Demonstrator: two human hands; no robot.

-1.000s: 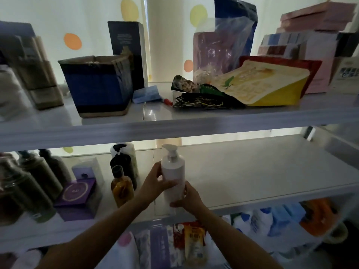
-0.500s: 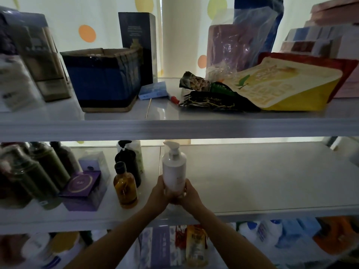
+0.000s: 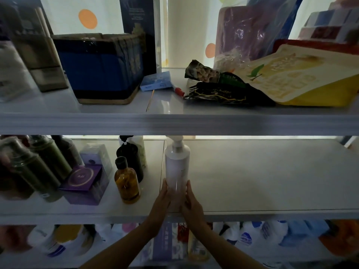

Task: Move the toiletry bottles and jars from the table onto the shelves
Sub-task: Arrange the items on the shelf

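Low in the frame's centre, the left grip (image 3: 162,202) and right grip (image 3: 191,205) clasped the base of the upright white pump bottle (image 3: 177,167) on the middle shelf (image 3: 272,181).

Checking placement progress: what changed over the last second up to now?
The white pump bottle moved from being held at the front edge to standing further in on the middle shelf, right of the amber bottle. The left hand slid from mid-body down to the base, and the right hand stayed low. Both still hold it. The other shelf items are unchanged.
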